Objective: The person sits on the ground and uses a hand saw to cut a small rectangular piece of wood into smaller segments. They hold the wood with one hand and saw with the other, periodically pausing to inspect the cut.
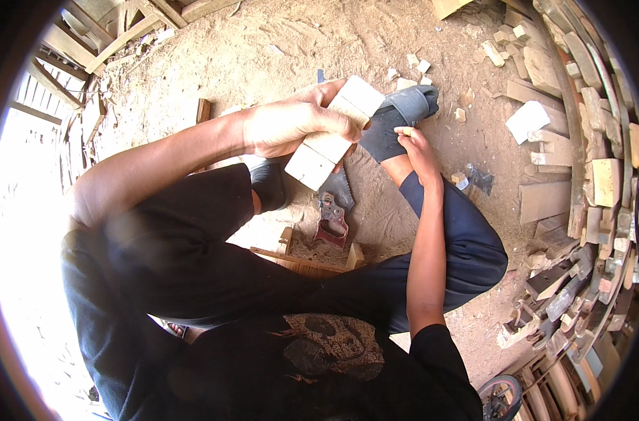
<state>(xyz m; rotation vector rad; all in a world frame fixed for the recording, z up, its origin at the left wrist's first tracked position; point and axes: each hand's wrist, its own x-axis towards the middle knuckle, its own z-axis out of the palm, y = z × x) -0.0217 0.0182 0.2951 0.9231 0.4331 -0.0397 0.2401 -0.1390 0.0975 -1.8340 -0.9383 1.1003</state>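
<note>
My left hand [298,128] is closed around a pale wooden block [312,163], held up at a slant in front of me. Thin dark lines cross the block's face, and my fingers cover part of its middle. To the right, my right hand [421,156] hovers by my right foot, apart from the block. Its thumb and forefinger are pinched together; whatever may be between them is too small to make out. Beneath the block, on the ground between my feet, lies a handsaw [331,223] with a worn red handle, its blade partly hidden.
A low wooden piece [298,264] with upright ends lies between my legs. Small wood offcuts [412,67] dot the sandy ground ahead. Stacked timber scraps [603,182] line the right side, with a wheel [500,398] at lower right. Wooden framing [116,42] stands at far left.
</note>
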